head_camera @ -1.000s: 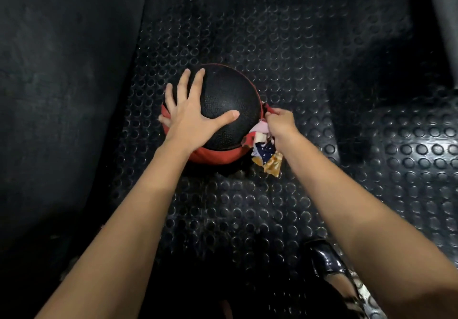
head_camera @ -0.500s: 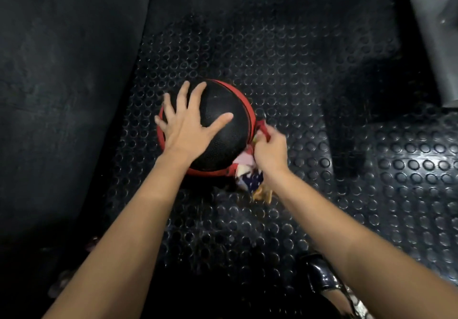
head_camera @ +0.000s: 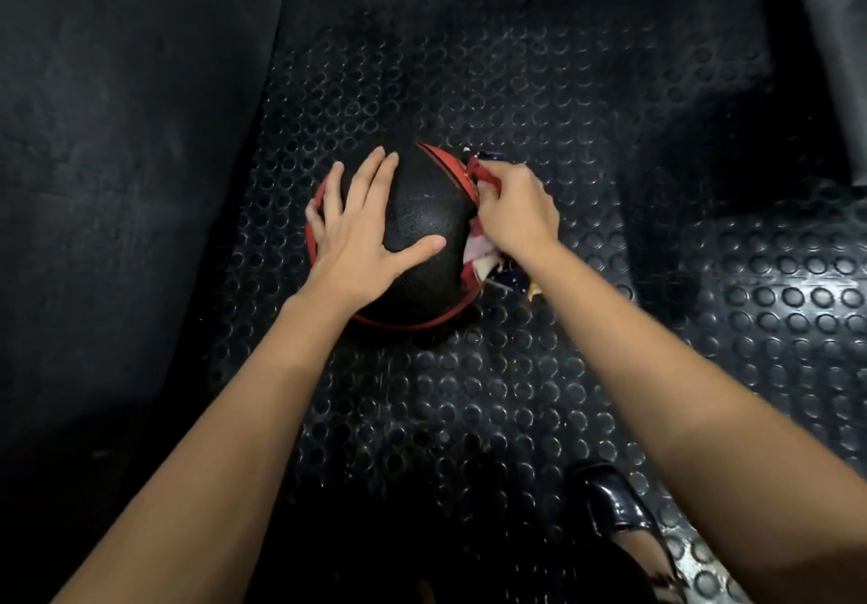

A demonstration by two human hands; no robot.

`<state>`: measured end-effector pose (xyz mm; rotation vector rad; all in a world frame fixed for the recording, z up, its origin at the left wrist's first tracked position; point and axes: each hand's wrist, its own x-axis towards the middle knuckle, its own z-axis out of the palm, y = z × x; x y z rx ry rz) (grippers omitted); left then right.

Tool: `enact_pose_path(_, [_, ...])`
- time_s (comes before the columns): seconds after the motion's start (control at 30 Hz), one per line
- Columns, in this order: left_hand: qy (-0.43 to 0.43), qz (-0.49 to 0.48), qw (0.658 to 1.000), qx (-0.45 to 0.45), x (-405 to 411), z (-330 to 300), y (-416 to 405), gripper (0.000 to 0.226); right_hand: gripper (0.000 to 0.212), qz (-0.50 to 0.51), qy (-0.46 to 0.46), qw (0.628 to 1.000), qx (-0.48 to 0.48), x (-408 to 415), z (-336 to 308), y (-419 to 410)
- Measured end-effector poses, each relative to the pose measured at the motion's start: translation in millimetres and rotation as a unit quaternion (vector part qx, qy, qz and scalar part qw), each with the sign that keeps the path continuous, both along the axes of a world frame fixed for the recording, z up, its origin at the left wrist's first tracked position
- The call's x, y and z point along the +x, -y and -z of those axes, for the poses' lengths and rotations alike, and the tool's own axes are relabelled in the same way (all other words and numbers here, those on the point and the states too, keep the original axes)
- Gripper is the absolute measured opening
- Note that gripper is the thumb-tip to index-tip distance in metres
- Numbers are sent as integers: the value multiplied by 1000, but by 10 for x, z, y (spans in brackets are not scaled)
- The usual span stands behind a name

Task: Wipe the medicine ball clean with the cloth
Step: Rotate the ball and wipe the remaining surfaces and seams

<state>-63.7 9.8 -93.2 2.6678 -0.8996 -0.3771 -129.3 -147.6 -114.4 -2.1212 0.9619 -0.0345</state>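
While the left hand (head_camera: 361, 247) rests flat with spread fingers on the black-and-red ball (head_camera: 424, 233), the right hand (head_camera: 518, 212) grips a bunched patchwork cloth (head_camera: 483, 261) against its three o'clock side, on the studded rubber floor (head_camera: 539, 87).

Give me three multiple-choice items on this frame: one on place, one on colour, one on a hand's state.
1. The cloth lies against which side of the medicine ball, by the person's own sides?
A. left
B. right
C. on top

2. The ball's colours?
A. black and red
B. blue and white
C. all green

3. The left hand is:
A. a fist
B. pinching the cloth
C. spread flat on the ball

Key: B, the right hand grips it there; A, black panels with red bands; C, its fingers lie straight.
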Motion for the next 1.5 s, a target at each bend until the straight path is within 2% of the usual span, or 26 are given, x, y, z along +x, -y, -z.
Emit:
enact_pose_path(0.07, [0, -10, 1000, -5, 6, 13, 7, 97, 38, -17, 3, 1000, 8, -2, -13, -18])
enact_pose_path(0.2, [-3, -5, 1000, -3, 99, -4, 9, 100, 41, -72, 70, 992, -80, -325, -158, -463])
enact_pose_path(0.27, [-5, 10, 1000, 1, 72, -2, 10, 102, 41, -69, 62, 989, -112, -204, -159, -330])
enact_pose_path(0.37, [7, 31, 999, 0, 21, 32, -7, 98, 38, -96, -4, 994, -58, 157, -104, 105])
enact_pose_path(0.43, [4, 55, 998, -11, 53, 43, -46, 98, 38, -125, -4, 991, -46, 174, -71, 166])
enact_pose_path(0.5, [-9, 50, 998, -39, 76, 46, -85, 85, 40, -126, 15, 990, -63, 4, -30, 60])
enact_pose_path(0.57, [-8, -13, 997, -78, 36, 74, -68, 63, 42, -109, 22, 990, -92, -217, -38, -89])
enact_pose_path(0.6, [-1, -77, 992, -97, -10, 85, -27, 55, 43, -103, 21, 989, -100, -318, -48, -169])
enact_pose_path(0.67, [12, -224, 968, -114, -119, 113, 59, 49, 44, -94, 21, 990, -108, -482, -56, -334])
enact_pose_path(0.73, [25, -266, 955, -125, -180, 155, 79, 51, 45, -86, 19, 988, -125, -599, -73, -470])
enact_pose_path(0.83, [59, -207, 968, -133, -259, 195, -6, 63, 45, -83, 46, 983, -155, -626, -50, -528])
enact_pose_path(0.93, [89, -178, 972, -124, -310, 225, -9, 65, 41, -70, 18, 989, -128, -291, 4, -232])
enact_pose_path(1.03, [96, -177, 973, -114, -301, 221, 73, 65, 41, -79, -5, 992, -100, -201, -41, -121])
enact_pose_path(1.2, [98, -153, 977, -108, -242, 207, 106, 63, 43, -115, 66, 981, -138, -612, -166, -463])
enact_pose_path(1.27, [107, -132, 979, -114, -302, 216, 61, 60, 42, -110, 33, 982, -149, -440, -81, -256])
enact_pose_path(1.4, [136, -97, 977, -130, -420, 272, 20, 53, 40, -101, -46, 992, -55, -131, 30, 152])
enact_pose_path(1.5, [141, -77, 977, -140, -377, 264, 7, 51, 41, -115, 7, 990, -86, -423, -68, -99])
